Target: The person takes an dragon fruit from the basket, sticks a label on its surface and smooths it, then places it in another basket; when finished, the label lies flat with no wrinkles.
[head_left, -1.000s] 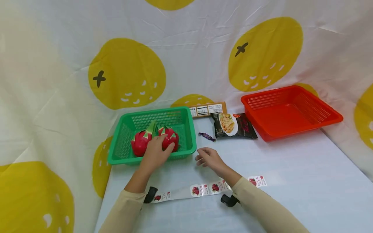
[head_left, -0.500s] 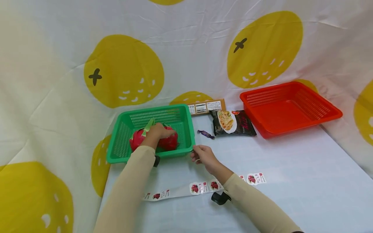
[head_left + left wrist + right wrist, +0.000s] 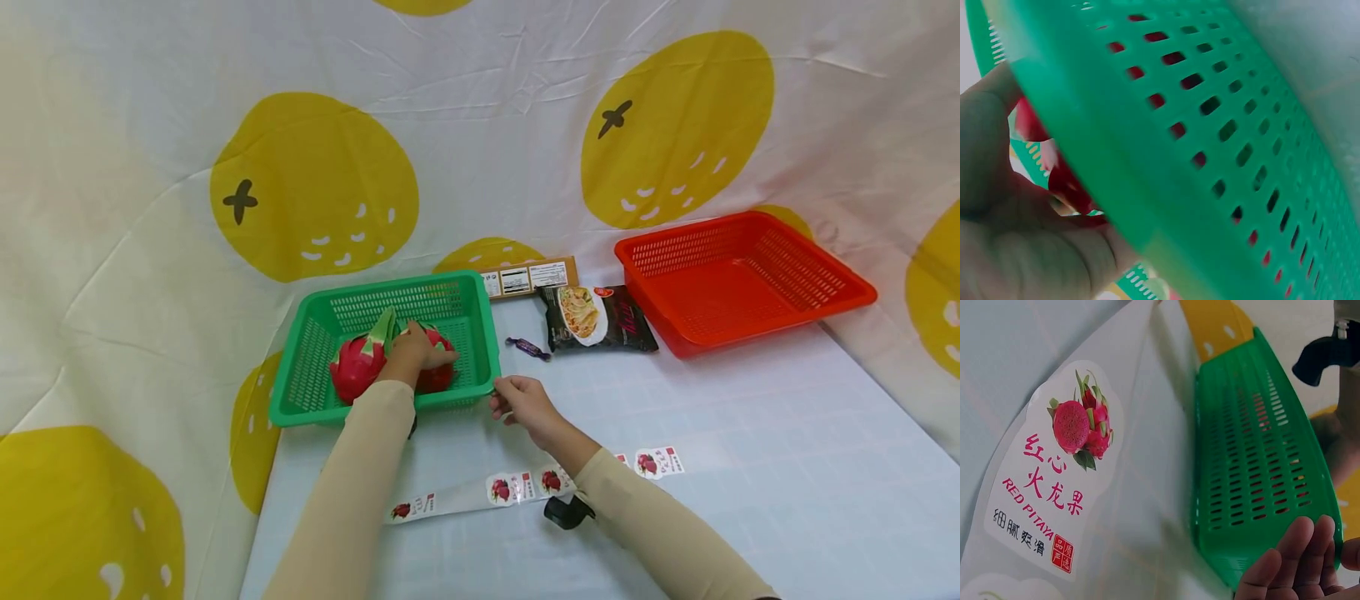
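Two pink dragon fruits, a left one [image 3: 352,372] and a right one [image 3: 442,377], lie in the green plastic basket [image 3: 283,392]. My left hand [image 3: 408,357] reaches over the basket's near side and grips the right fruit, its thumb pointing right. In the left wrist view the basket wall hides much of that fruit [image 3: 1069,184], and the hand [image 3: 1029,250] curls around it. My right hand [image 3: 534,408] pinches the rim at the basket's near right corner. The right wrist view shows its fingers [image 3: 1297,550] against the outside wall, the thumb at the rim.
On the table in front of the basket lies a strip of dragon fruit stickers [image 3: 468,497], partly under my right forearm. Behind are a wrapped candy [image 3: 528,348], a black noodle packet [image 3: 600,317] and a cardboard box [image 3: 525,278]. A red basket [image 3: 742,292] stands at right.
My left hand has reached deeper into the green basket and taken hold of the right dragon fruit. My right hand has moved left onto the basket's near right corner and pinches its rim.
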A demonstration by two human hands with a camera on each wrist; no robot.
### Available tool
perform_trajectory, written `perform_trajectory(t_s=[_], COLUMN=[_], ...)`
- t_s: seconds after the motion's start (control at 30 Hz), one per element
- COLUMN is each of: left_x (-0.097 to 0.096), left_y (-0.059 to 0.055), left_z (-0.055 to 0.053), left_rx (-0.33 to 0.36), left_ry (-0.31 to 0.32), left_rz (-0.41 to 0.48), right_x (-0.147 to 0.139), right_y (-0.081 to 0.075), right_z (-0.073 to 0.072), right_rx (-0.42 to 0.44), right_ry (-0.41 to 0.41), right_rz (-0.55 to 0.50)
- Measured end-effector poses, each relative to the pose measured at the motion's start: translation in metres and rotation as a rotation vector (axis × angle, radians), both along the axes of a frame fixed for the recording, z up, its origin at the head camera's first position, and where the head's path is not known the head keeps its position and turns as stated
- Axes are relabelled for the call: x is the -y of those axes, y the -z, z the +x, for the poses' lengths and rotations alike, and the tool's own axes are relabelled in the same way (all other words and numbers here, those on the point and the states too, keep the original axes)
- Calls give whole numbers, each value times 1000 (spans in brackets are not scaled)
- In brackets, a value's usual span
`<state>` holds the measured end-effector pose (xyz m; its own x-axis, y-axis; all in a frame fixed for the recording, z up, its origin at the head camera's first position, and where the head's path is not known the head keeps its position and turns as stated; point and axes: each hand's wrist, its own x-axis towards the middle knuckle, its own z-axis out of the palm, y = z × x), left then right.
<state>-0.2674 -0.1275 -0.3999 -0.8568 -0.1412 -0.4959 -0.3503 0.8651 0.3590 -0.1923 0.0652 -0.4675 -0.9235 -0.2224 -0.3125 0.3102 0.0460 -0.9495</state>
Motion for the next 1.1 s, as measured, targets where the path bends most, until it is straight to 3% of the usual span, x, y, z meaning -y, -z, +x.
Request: perform_trajectory(t_s=[0.47, 0.57, 0.7, 0.9, 1.0, 1.1], left_x=[23, 31, 37, 44, 44, 39], left_y=[10, 7, -9, -42, -56, -68], left_z=[7, 12, 25, 55, 81, 114], left_rx=[-98, -132, -206, -337, -387, -420], left_ry=[1, -16, -26, 36, 98, 185], left_rz=[157, 214, 273, 274, 305, 343], right_x=[-3, -3, -3, -2, -4, -5], right_y=[-1, -5, -8, -6, -6, -7], right_z=[-1, -2, -2, -3, -5, -8], right_rx=[16, 17, 17, 17, 18, 6], right_ry=[-48, -68, -73, -65, -68, -82], right_rz=[12, 24, 33, 54, 69, 76])
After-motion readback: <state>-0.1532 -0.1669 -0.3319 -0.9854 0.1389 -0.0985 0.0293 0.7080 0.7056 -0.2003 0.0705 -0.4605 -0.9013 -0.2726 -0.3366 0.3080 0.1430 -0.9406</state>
